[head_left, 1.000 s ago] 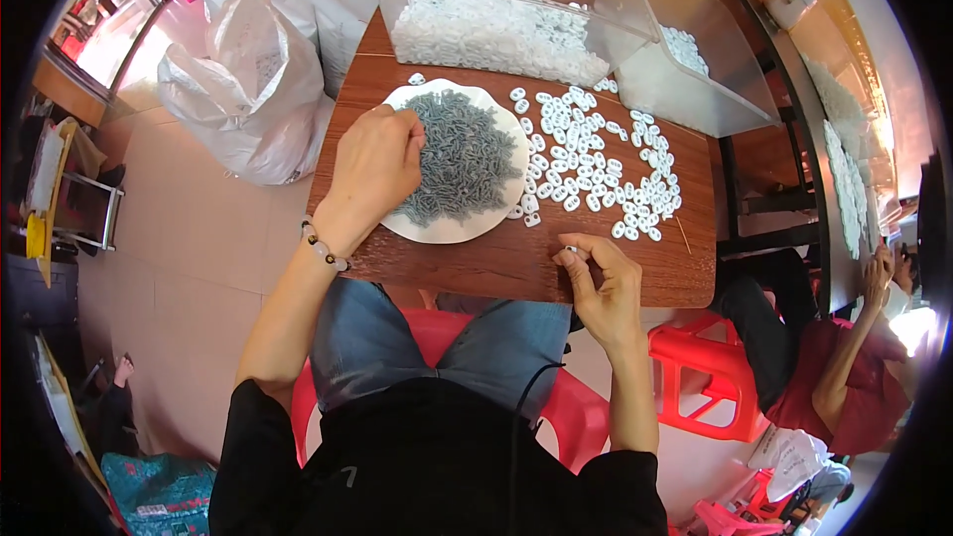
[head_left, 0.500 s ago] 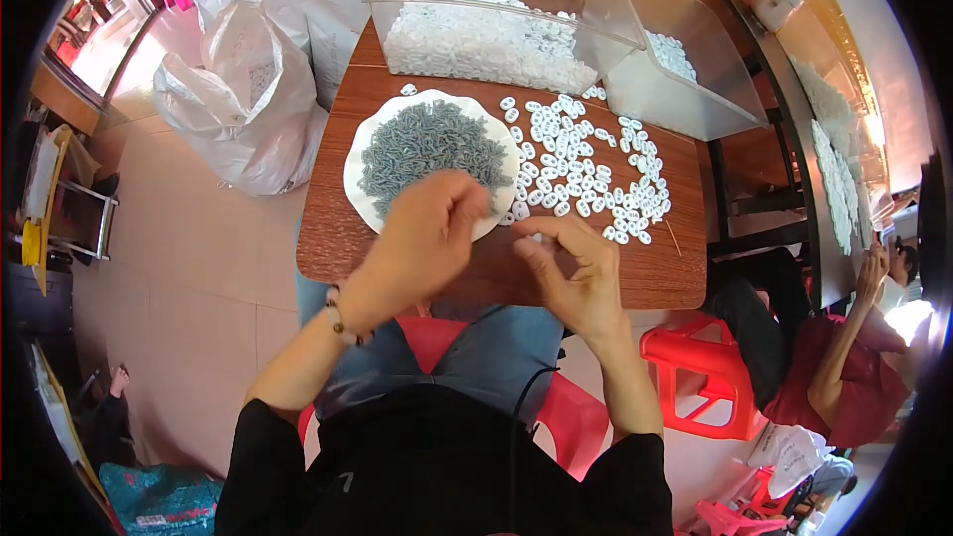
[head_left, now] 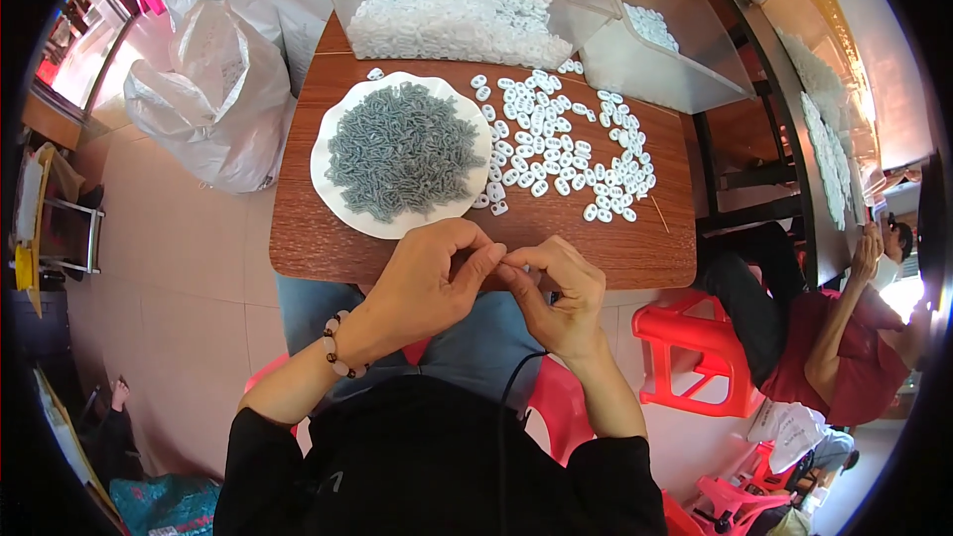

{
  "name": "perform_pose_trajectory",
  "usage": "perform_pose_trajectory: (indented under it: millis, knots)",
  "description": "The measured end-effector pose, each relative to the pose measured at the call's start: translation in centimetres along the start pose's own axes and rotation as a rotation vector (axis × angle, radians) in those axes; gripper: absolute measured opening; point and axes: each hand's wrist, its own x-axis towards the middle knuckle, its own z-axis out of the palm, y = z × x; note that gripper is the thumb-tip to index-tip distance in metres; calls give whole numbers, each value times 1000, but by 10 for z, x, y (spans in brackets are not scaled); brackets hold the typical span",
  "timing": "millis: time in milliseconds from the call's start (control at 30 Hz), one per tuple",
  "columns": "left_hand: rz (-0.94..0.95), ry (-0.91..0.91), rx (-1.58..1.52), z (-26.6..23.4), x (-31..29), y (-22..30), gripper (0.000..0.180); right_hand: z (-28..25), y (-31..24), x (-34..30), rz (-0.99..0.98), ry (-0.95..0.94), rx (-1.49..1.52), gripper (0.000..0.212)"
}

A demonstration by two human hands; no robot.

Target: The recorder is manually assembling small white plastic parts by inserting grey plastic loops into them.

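My left hand (head_left: 434, 276) and my right hand (head_left: 563, 293) meet fingertip to fingertip over the near edge of the brown table. Both are closed in a pinch; whatever lies between the fingertips is too small and covered to make out. Just beyond my left hand, a white wavy-rimmed plate (head_left: 328, 194) carries a heap of small grey-blue springs or pins (head_left: 405, 149). To the right of the plate, many small white oval plastic pieces (head_left: 544, 146), each with two dark marks or holes, lie spread over the wood.
At the table's back stand two clear plastic bins (head_left: 457, 25) (head_left: 665, 69) with more white pieces. A thin stick (head_left: 660, 214) lies near the right edge. White sacks (head_left: 213, 104) stand at left; a red stool (head_left: 700, 352) and another person (head_left: 844, 357) are at right.
My left hand has come away from the plate's near rim, moving toward me and right. Its fingertips now touch those of my right hand. The view has shifted slightly.
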Motion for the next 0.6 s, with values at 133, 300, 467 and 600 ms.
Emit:
perform_pose_trajectory:
  millis: [133, 300, 467, 600]
  knots:
    - [-72, -74, 13, -4, 0, -1, 19, -1, 1, -2, 53, 6, 36, 14]
    - [-154, -160, -229, -7, -1, -9, 20, -5, 3, -2, 54, 6, 48, 15]
    - [-236, -103, -380, 0, 2, -7, 18, 3, 13, -9, 246, 0, 245, 14]
    - [-280, -47, -382, 1, 1, -10, 16, -3, 2, -8, 450, -52, 374, 20]
